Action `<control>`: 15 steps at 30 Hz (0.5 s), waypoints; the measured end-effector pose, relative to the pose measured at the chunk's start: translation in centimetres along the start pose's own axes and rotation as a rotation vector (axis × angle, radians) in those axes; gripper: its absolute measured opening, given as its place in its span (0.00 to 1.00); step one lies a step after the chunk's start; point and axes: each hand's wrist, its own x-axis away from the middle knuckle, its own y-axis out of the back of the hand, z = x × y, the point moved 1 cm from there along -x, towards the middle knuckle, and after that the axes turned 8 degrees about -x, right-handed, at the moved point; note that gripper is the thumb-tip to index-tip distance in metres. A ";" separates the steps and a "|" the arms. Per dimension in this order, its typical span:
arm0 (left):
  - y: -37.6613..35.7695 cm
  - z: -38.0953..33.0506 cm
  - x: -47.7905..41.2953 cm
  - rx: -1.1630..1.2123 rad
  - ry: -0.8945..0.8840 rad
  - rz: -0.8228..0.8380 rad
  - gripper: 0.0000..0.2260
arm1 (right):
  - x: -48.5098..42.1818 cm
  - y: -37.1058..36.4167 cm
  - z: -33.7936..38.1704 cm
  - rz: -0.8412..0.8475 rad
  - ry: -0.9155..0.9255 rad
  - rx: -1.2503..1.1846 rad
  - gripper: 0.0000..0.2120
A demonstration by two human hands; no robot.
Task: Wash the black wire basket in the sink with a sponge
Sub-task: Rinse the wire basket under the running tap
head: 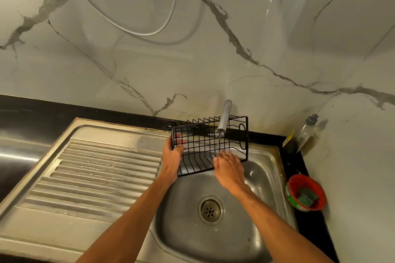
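The black wire basket [205, 141] is tilted over the back of the steel sink [263, 168], under the tap [224, 116]. A thin stream of water runs from the tap onto it. My left hand [172, 156] grips the basket's left end, fingers curled round the wires. My right hand [227, 166] lies flat with straight fingers on the basket's front wires, under the water. A green sponge [306, 197] sits in a red tub [307, 192] on the counter at the right, away from both hands.
The ribbed steel draining board [96, 173] lies to the left of the bowl. The drain [210, 210] is in the bowl's middle. A clear soap bottle [307, 132] stands in the back right corner against the marble wall. Black counter edges frame the sink.
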 end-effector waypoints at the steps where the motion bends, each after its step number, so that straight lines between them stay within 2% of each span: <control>1: -0.2 0.2 0.1 0.010 0.011 -0.001 0.21 | 0.4 -0.1 1.2 0.034 0.014 -0.030 0.23; 4: -0.9 0.4 0.2 0.019 -0.004 0.009 0.23 | 1.2 -0.8 3.3 0.115 0.104 -0.111 0.20; 8: -1.1 0.2 0.4 0.042 0.011 0.005 0.23 | 0.5 0.3 0.9 -0.076 0.016 -0.101 0.20; 9: -1.0 0.1 0.4 0.052 0.020 0.003 0.23 | 0.8 0.2 1.4 -0.081 0.039 -0.084 0.20; 13: -1.2 0.3 0.3 0.045 -0.003 0.029 0.23 | 2.3 -2.7 5.0 0.113 0.271 -0.089 0.18; 15: -1.2 0.3 0.4 0.027 -0.010 0.039 0.26 | 1.7 -2.5 3.5 0.127 0.279 -0.112 0.18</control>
